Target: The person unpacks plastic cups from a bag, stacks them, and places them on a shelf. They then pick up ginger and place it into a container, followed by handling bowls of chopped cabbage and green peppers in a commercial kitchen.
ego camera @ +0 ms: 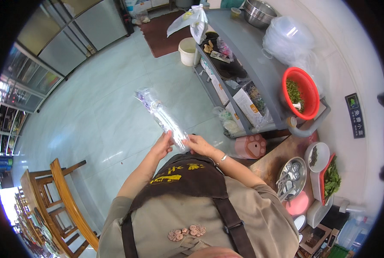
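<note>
A long, narrow packet in clear shiny plastic [166,121] slants away from my body above the tiled floor; purple shows near its far end, and what lies inside is hard to make out. My left hand [163,144] grips the near part of the packet from the left side. On the right side, near the packet's lower end, my right hand [198,144] holds it with thumb and fingers. A silver bangle [224,157] is on my right wrist. Behind both hands is the dark apron [185,175] with yellow print that I wear.
A grey shelf cart [253,61] stands at the right, bearing a red basket of greens [316,100] and steel bowls [259,13]. Below it, a wooden table [269,154] holds a metal bowl of ladles [303,190]. A white bucket [187,58], a wooden bench [71,206] and steel cabinets [98,25] stand around.
</note>
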Demonstrator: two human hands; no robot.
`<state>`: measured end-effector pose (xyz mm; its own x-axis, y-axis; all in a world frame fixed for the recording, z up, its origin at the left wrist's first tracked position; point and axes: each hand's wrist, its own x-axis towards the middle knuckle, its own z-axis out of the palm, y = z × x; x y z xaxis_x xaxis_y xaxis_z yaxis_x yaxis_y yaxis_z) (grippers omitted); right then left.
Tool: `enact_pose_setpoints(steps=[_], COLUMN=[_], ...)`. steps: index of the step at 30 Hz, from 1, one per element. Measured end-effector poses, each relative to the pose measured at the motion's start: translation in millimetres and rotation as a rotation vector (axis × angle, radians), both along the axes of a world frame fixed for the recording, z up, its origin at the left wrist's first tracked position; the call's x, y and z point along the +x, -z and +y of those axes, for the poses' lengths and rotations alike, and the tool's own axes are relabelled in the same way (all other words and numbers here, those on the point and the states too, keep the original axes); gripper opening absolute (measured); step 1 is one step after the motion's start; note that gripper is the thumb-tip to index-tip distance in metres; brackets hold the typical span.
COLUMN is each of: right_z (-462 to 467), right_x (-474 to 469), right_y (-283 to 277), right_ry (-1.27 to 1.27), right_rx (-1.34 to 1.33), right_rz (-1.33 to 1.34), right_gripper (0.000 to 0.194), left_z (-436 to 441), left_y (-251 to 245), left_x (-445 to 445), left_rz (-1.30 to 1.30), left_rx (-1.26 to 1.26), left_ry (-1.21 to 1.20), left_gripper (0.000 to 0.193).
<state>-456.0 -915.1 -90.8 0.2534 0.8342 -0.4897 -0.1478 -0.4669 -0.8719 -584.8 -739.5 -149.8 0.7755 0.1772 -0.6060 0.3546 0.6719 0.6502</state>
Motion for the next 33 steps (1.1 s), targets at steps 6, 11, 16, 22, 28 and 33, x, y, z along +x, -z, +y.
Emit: enact_pose_setpoints(steps=[6,11,16,22,28,33], right_z=[-39.2,-138.6,-238.9,-184.8,-142.0,-102.1], right_x=[113.8,219.4,273.9,266.1,188.1,129.2], right_y=[37.3,68.3,146.9,107.3,95.2,98.3], right_ry=[0.517,0.945,0.636,0.882,1.24,1.31], right_rx=[-0.2,-0.777,-0.969,-0.985,-0.432,-0.277], right_rz=[-0.307,-1.267,-1.44,-0.872,-0.743,-0.659], right_gripper=[0.068,0.049,0.048,0.065,0.072,0.072], left_z=[22.4,42.5,54.4,65.9,96.2,138.4], left_y=[-0.5,22.0,30.7,68.9,55.1,44.6], left_x=[74.4,80.7,89.1,72.6,94.1,110.7], left_rz=[0.093,0.205,0.362,0.423,0.42,0.346], left_rx=[-0.219,-0.188,-0.263,-0.286,-0.155,-0.008], left_ry=[-0.112,-0.101,-0.058,0.018,0.161,0.288], left_gripper=[0.056,0.056,0.056,0.065,0.059,0.073])
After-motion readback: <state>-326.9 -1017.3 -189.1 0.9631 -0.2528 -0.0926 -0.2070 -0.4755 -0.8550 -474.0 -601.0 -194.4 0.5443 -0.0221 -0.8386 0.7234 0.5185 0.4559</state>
